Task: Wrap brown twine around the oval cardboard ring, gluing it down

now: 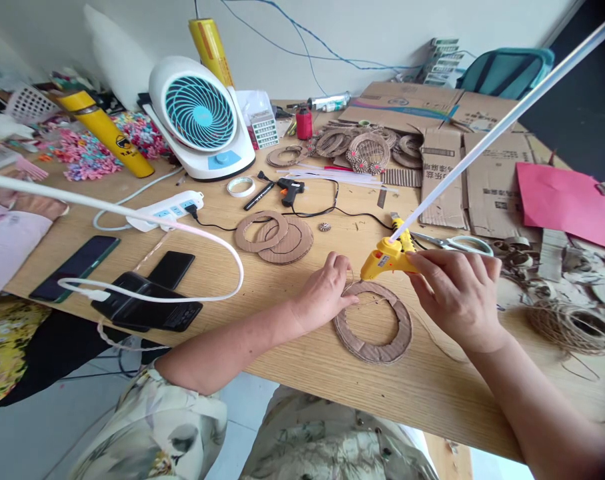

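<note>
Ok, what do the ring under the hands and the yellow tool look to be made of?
The ring looks like brown corrugated cardboard, matte, with ribbed fluting on its face. The glue gun in the right hand looks like glossy yellow moulded plastic, with a translucent white stick at the back, probably glue. The left hand touches the ring's edge.

Ring (373,331): corrugated cardboard, matt, rough-edged. Glue gun (386,259): glossy yellow plastic. Table (302,280): smooth wood-grain laminate. Twine coil (572,327): coarse fibre.
</note>
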`<move>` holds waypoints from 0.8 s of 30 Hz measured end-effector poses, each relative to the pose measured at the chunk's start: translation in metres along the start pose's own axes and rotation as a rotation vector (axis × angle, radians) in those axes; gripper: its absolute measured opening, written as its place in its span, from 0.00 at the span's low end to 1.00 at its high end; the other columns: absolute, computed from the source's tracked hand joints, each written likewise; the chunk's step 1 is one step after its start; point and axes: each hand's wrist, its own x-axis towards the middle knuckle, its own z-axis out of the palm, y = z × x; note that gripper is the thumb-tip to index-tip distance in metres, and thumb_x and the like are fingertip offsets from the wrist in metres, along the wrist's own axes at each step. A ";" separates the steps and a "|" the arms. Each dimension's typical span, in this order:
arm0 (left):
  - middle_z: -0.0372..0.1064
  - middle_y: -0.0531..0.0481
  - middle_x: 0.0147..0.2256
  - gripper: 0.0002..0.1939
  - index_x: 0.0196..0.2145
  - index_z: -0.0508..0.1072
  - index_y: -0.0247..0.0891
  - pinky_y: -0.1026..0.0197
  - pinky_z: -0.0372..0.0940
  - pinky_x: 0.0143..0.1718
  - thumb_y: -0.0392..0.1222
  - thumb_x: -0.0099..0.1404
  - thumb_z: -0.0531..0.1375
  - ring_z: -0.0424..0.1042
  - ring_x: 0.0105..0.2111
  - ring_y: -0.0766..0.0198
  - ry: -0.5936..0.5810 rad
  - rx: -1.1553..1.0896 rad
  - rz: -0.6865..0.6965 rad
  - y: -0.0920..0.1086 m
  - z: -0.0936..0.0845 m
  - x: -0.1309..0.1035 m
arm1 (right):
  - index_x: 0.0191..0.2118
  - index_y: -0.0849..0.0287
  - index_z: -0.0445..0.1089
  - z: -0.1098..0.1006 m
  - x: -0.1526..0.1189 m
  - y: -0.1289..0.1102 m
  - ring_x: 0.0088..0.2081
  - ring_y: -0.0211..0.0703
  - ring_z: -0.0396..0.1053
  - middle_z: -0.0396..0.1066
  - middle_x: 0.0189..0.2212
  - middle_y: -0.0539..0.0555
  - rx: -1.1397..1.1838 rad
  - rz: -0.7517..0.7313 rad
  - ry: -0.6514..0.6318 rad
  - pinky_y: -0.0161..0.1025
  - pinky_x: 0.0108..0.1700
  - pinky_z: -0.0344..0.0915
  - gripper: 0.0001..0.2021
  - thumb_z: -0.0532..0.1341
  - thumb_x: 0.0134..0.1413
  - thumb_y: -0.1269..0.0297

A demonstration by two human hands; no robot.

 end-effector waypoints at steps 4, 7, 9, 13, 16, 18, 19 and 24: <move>0.61 0.43 0.49 0.27 0.45 0.60 0.37 0.51 0.73 0.44 0.35 0.56 0.72 0.73 0.38 0.59 0.008 -0.010 0.001 -0.001 0.000 0.000 | 0.52 0.55 0.67 0.000 -0.001 0.002 0.36 0.45 0.66 0.76 0.40 0.54 -0.012 -0.004 0.007 0.45 0.41 0.55 0.19 0.68 0.56 0.68; 0.61 0.43 0.48 0.27 0.45 0.60 0.37 0.50 0.73 0.45 0.36 0.56 0.72 0.73 0.39 0.58 0.017 -0.008 0.009 -0.002 0.001 0.000 | 0.53 0.55 0.67 0.000 -0.002 0.004 0.35 0.44 0.66 0.76 0.40 0.54 -0.015 0.005 0.016 0.45 0.41 0.55 0.20 0.69 0.56 0.67; 0.61 0.44 0.48 0.27 0.45 0.60 0.38 0.50 0.73 0.45 0.36 0.56 0.72 0.73 0.39 0.59 0.022 -0.007 0.014 -0.003 0.001 -0.001 | 0.52 0.54 0.67 0.001 -0.002 0.004 0.35 0.45 0.65 0.76 0.40 0.54 -0.016 0.013 0.018 0.45 0.41 0.55 0.20 0.69 0.55 0.66; 0.61 0.45 0.48 0.27 0.46 0.60 0.38 0.51 0.73 0.45 0.35 0.57 0.71 0.73 0.38 0.60 0.028 -0.013 0.026 -0.003 0.001 -0.001 | 0.53 0.53 0.66 0.000 -0.002 0.005 0.36 0.45 0.66 0.76 0.41 0.53 -0.005 0.003 0.006 0.45 0.42 0.55 0.19 0.67 0.57 0.67; 0.61 0.44 0.48 0.26 0.46 0.59 0.38 0.50 0.73 0.46 0.35 0.57 0.71 0.72 0.38 0.60 0.030 -0.014 0.030 -0.004 0.002 -0.001 | 0.55 0.52 0.65 -0.003 -0.003 0.007 0.36 0.45 0.67 0.76 0.41 0.53 0.004 -0.010 -0.013 0.46 0.42 0.55 0.19 0.65 0.59 0.67; 0.61 0.43 0.48 0.27 0.46 0.59 0.38 0.50 0.73 0.45 0.35 0.57 0.72 0.72 0.38 0.60 0.031 -0.017 0.031 -0.005 0.003 0.000 | 0.56 0.50 0.65 -0.004 -0.004 0.009 0.37 0.46 0.67 0.76 0.42 0.53 0.009 -0.002 -0.031 0.47 0.43 0.56 0.20 0.65 0.60 0.67; 0.61 0.43 0.48 0.27 0.45 0.59 0.38 0.50 0.73 0.44 0.35 0.57 0.72 0.72 0.38 0.60 0.033 -0.020 0.033 -0.006 0.004 0.000 | 0.57 0.49 0.65 -0.005 -0.004 0.010 0.37 0.46 0.67 0.76 0.42 0.53 0.016 0.010 -0.039 0.47 0.43 0.56 0.20 0.64 0.60 0.67; 0.60 0.45 0.47 0.27 0.45 0.59 0.39 0.52 0.73 0.43 0.35 0.56 0.72 0.72 0.37 0.61 0.053 -0.021 0.040 -0.005 0.003 -0.001 | 0.57 0.50 0.66 0.001 -0.009 0.019 0.41 0.53 0.68 0.73 0.44 0.57 0.105 0.182 -0.037 0.50 0.44 0.59 0.21 0.65 0.58 0.63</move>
